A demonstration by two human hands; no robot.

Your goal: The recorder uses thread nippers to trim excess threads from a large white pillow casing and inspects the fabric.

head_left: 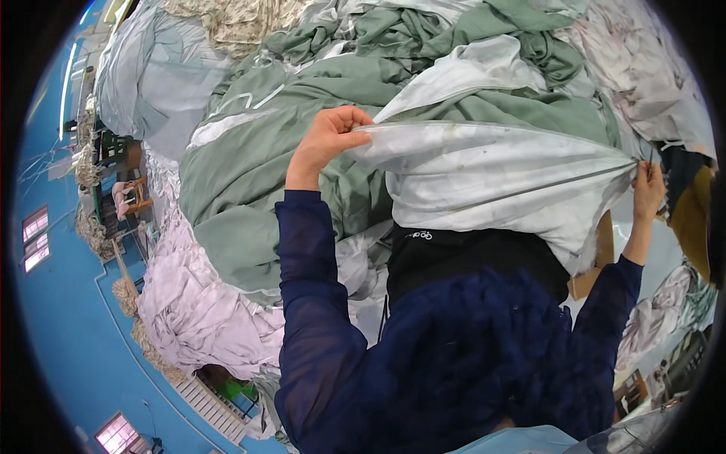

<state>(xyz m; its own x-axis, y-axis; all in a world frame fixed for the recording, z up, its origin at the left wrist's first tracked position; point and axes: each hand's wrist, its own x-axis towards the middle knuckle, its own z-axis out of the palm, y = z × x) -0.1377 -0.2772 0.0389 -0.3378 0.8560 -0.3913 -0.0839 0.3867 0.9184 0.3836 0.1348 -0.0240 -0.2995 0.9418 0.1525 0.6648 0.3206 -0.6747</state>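
Observation:
A white cloth (484,174) with faint grey marks is stretched sideways in front of me, its upper edge pulled almost straight. At that edge's left end, my left hand (327,144) is closed, pinching the cloth between thumb and fingers. My right hand (648,188) is closed at the other end, where the folds run together to a point. A thin dark thing stands up by the right fingers, too small to name. Behind the cloth lies a large heap of sage-green fabric (265,170) with white parts showing. The white cloth's lower part hangs over my black clothing.
Pale pinkish fabric (204,303) is piled at the left. Light-blue cloth (162,83) and beige patterned cloth (234,23) lie at the back. More pale cloth (643,60) is heaped at the far right. A cardboard box edge (584,284) shows beside my right arm.

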